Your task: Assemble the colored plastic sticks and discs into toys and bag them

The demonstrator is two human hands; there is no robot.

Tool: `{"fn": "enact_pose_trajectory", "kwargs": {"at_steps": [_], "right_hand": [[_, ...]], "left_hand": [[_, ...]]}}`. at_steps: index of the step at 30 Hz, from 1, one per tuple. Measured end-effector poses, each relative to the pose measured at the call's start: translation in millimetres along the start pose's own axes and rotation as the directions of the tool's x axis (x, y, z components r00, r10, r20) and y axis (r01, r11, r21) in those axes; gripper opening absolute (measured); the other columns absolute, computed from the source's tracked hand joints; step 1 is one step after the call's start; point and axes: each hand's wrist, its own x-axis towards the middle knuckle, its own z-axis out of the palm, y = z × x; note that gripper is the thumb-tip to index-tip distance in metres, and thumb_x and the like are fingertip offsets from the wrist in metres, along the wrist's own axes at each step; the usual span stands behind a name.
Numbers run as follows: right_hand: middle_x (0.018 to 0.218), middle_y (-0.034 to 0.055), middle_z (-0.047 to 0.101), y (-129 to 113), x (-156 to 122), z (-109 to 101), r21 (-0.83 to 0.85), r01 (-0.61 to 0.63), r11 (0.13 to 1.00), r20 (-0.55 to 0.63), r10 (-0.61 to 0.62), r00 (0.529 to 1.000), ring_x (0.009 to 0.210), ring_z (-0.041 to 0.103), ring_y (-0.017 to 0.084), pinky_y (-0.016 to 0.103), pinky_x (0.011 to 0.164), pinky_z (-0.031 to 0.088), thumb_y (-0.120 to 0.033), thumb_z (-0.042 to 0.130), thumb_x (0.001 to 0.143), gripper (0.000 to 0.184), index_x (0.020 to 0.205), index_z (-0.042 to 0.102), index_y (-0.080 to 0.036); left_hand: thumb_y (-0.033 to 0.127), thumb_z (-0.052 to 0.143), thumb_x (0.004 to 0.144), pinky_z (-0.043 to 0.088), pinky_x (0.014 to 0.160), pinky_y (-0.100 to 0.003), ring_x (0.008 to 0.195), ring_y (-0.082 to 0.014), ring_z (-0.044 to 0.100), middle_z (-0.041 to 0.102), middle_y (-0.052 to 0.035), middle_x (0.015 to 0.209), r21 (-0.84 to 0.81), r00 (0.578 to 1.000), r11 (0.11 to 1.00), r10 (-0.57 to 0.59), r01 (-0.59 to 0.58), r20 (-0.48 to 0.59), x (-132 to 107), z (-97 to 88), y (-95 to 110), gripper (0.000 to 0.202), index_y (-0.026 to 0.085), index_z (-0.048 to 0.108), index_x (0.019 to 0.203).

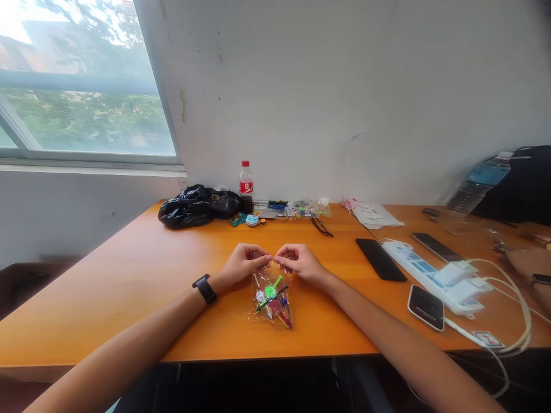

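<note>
A clear plastic bag (272,301) hangs or rests just over the front part of the desk, its top edge pinched between both my hands. Small colourful plastic pieces (270,292) show through it: green, white, black, red, yellow and purple, some of them stick-shaped. My left hand (245,263), with a black watch on the wrist, is closed on the bag's top edge. Right beside it, my right hand (299,263) pinches the same edge, the fingertips of both hands nearly touching. Whether the bag's mouth is sealed I cannot tell.
Along the wall lie a black plastic bag (196,205), a cola bottle (245,186), a small round tin (252,220) and packets of small parts (303,209). On the right are phones (381,259), a white power strip (426,275) with cables, and a water bottle (477,182). Part of another person's arm shows far right.
</note>
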Motion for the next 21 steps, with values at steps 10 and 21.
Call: {"fn": "enact_pose_trajectory", "kwargs": {"at_steps": [10,21], "right_hand": [[0.068,0.0043,0.072,-8.7,5.0,-25.7,0.016,-0.021,1.000,-0.047,0.022,0.999,0.053,0.060,0.012,0.025,0.051,0.044,-0.059,0.087,0.075,0.048,0.084,0.074,-0.014],[0.066,0.0000,0.067,-5.8,3.9,-21.6,0.067,0.049,0.997,-0.187,-0.036,0.982,0.053,0.055,0.012,0.026,0.054,0.045,-0.062,0.081,0.080,0.046,0.086,0.065,-0.019]], "left_hand": [[0.059,0.074,0.090,0.050,0.061,-0.024,0.060,-0.0131,0.062,0.074,-0.0082,0.069,0.026,0.999,0.999,0.035,-0.035,0.010,8.9,-23.1,6.1,0.050,0.011,0.077,0.075],[0.045,0.091,0.077,0.055,0.067,-0.027,0.065,-0.0142,0.066,0.077,-0.0089,0.078,-0.106,0.997,0.994,-0.034,0.027,-0.071,8.4,-21.2,-2.8,0.038,0.011,0.079,0.090]]}}
